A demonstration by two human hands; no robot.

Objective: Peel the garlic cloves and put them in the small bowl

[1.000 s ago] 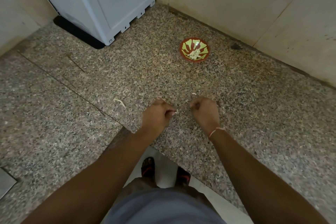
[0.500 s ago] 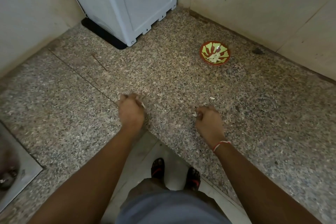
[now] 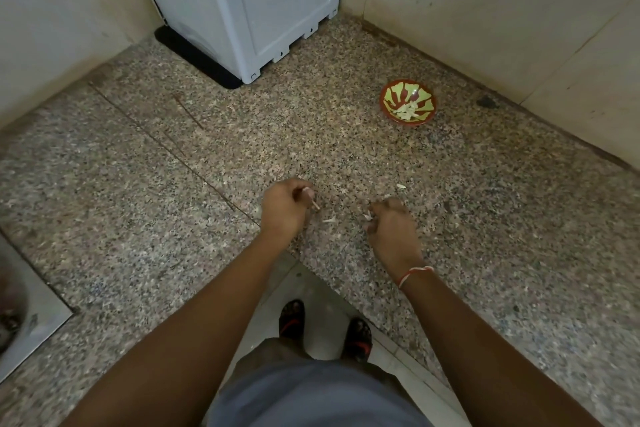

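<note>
A small pale garlic clove (image 3: 367, 216) sits pinched at the fingertips of the person's right hand (image 3: 391, 229), whose fingers are curled tightly together around it just above the speckled granite countertop (image 3: 138, 211). The left hand (image 3: 285, 206) is likewise curled into a loose fist, thumb and forefinger clamped on a thin whitish sliver (image 3: 315, 205) that looks like a strip of garlic skin, though it is too small to be sure. The two hands are apart, and between them a pale scrap of peel (image 3: 329, 219) lies on the stone; another scrap (image 3: 401, 186) lies just beyond the right hand. A red and white thread band (image 3: 414, 274) circles the right wrist. Well beyond the hands, near the back wall, stands the small round red bowl with a green pattern inside (image 3: 389, 104), holding several peeled whitish cloves (image 3: 408, 111). A pale grey plastic appliance (image 3: 242, 0) occupies the far corner on a black mat (image 3: 194, 55)
</note>
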